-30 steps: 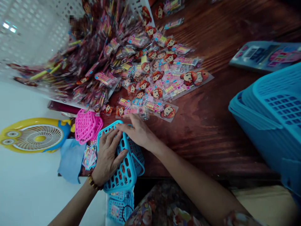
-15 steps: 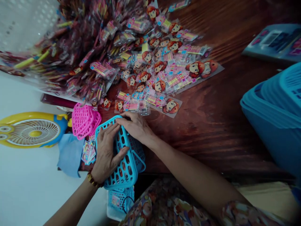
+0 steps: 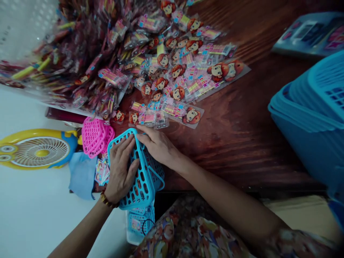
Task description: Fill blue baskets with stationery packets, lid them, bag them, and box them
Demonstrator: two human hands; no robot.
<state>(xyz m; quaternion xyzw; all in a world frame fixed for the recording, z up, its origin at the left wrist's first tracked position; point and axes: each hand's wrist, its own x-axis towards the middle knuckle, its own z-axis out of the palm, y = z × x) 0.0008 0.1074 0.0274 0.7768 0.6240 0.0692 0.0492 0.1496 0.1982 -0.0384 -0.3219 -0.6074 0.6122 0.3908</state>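
Observation:
A small blue perforated basket [image 3: 142, 186] stands tilted at the near edge of the dark wooden table [image 3: 242, 136]. My left hand [image 3: 120, 168] lies flat against the basket's outer side, fingers spread, with a bead bracelet at the wrist. My right hand [image 3: 157, 145] reaches into the basket's open mouth, its fingers at the rim. Just beyond the fingertips lie packets printed with a red-haired cartoon girl [image 3: 166, 89], spread out from a large heap.
A pink basket [image 3: 95, 136] sits left of the blue one. A yellow and blue fan [image 3: 37, 148] lies at far left. Large blue bins [image 3: 314, 118] stand at right. More small blue baskets [image 3: 139, 224] are below the table edge. A white perforated crate [image 3: 21, 25] holds the packet heap.
The view has shifted slightly. My left hand has flattened more against the basket's side, and the right hand has stayed at the rim.

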